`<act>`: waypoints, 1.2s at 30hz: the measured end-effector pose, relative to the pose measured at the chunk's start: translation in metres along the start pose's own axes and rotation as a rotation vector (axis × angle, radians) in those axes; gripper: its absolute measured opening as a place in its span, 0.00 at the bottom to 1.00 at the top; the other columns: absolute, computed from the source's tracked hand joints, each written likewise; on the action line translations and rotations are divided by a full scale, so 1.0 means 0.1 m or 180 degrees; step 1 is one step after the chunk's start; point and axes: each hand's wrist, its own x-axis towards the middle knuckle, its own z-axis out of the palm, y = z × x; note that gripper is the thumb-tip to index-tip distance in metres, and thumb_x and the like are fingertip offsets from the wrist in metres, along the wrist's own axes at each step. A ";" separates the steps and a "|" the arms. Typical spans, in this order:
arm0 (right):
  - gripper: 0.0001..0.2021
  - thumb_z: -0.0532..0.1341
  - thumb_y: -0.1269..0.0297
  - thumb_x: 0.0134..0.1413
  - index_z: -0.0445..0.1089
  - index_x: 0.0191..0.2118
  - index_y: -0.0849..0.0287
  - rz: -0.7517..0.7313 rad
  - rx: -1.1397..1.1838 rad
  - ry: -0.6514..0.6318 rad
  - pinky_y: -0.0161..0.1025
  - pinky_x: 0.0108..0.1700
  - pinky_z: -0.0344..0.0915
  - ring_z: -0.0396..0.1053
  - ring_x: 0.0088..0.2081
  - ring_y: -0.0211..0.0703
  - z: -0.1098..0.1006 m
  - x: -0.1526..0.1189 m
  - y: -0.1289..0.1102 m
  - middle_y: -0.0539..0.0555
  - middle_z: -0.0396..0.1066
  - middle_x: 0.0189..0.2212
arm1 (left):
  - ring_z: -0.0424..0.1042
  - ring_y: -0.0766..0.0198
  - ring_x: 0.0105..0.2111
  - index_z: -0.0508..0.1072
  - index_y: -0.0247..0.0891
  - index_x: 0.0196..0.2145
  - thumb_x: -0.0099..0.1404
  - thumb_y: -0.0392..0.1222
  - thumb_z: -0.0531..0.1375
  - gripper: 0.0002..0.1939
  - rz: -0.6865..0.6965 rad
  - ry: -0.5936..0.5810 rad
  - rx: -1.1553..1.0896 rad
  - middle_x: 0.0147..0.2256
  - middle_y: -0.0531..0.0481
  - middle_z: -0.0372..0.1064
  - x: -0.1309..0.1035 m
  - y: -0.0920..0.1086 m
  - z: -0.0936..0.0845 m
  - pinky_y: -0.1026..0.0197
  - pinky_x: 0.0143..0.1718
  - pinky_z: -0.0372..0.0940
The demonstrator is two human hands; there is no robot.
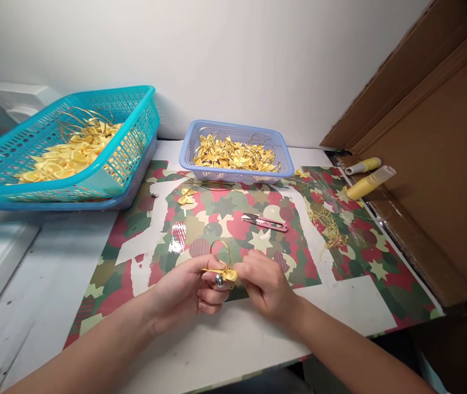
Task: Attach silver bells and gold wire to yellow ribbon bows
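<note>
A yellow ribbon bow (230,274) with a gold cord loop is pinched in my left hand (200,284), near the front of the table. Just under the bow, by my left fingers, sits a small silver bell (219,280). The gold loop (228,249) stands up above the fingers. My right hand (264,282) is closed at the bow's right side, its fingertips curled; whatever they pinch is hidden. Beyond the hands lie pink thread snips (265,222). A loose yellow bow (186,196) rests farther back.
A blue basket (237,176) of yellow bows with gold cords stands at the back. A larger turquoise basket (94,183) holding more bows is at left. Thread scraps (330,227) and two yellow thread spools (371,183) lie at right, beside a cardboard panel (430,137).
</note>
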 end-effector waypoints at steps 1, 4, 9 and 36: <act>0.11 0.47 0.77 0.59 0.62 0.33 0.58 0.0001 -0.0018 -0.0006 0.36 0.28 0.51 0.48 0.23 0.37 0.00 0.00 0.00 0.46 0.54 0.19 | 0.36 0.72 0.18 0.48 0.39 0.17 0.54 0.39 0.55 0.17 0.0010 0.0018 0.0032 0.19 0.59 0.39 0.00 0.00 0.00 0.66 0.20 0.39; 0.09 0.48 0.76 0.60 0.62 0.33 0.57 0.0201 -0.0004 0.0122 0.35 0.28 0.53 0.51 0.23 0.36 0.02 -0.01 -0.03 0.47 0.57 0.20 | 0.37 0.71 0.19 0.49 0.39 0.17 0.55 0.40 0.55 0.16 0.0211 0.0159 0.0159 0.19 0.59 0.39 -0.01 -0.01 0.01 0.65 0.20 0.41; 0.09 0.49 0.75 0.60 0.60 0.32 0.57 0.0604 0.0177 0.0326 0.33 0.27 0.55 0.55 0.23 0.35 0.03 -0.01 -0.10 0.47 0.58 0.21 | 0.37 0.70 0.20 0.51 0.39 0.19 0.57 0.42 0.55 0.16 0.0521 0.0416 0.0223 0.20 0.59 0.39 -0.02 -0.03 0.08 0.66 0.21 0.41; 0.09 0.51 0.76 0.60 0.59 0.30 0.57 0.0922 0.0525 0.0429 0.31 0.25 0.52 0.52 0.22 0.32 0.05 0.01 -0.16 0.45 0.54 0.20 | 0.37 0.68 0.22 0.54 0.38 0.21 0.61 0.42 0.53 0.14 0.0917 0.0578 0.0488 0.21 0.58 0.41 0.02 -0.10 0.04 0.66 0.21 0.42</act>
